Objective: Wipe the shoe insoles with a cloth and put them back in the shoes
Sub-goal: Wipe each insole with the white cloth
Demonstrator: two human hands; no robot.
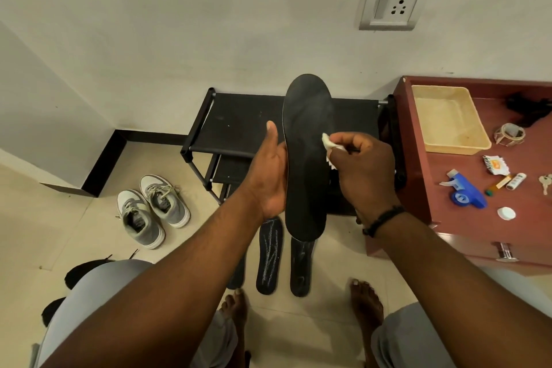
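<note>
Wiping one insole, held upright between both hands

Working above a black shoe rack (239, 125), directly beyond the hands; probably chosen as backdrop only, nothing resting on its top shelf. Red-brown cabinet (448, 188) just right of the right hand, within easy reach for supplies: cream tray (448, 119), blue spray bottle (466, 191), white cap (506, 213), keys (545, 182) cut off at the frame edge.

Grey shoes (152, 209) parked on the floor well left of the left hand, openings up, presumably ready to take insoles back. Further insoles (270, 257) laid flat on the floor below the hands, between the bare feet; a third at far left mostly hidden by the left forearm, so count uncertain. Wiped or unwiped: cannot tell.

Held insole (307, 158) kept near vertical, toe up, top face toward the camera, likely to present the whole surface to the cloth.

Left hand (268, 176): palm cupping the insole's left edge, thumb extended upward, fingers behind and unseen. Serves as backing against wiping pressure, by judgement.

Right hand (364, 170): fingers curled, pinching a small white cloth (328, 143) against the insole's right side, mid-length. Most of the cloth buried in the grip; size not readable.
</note>
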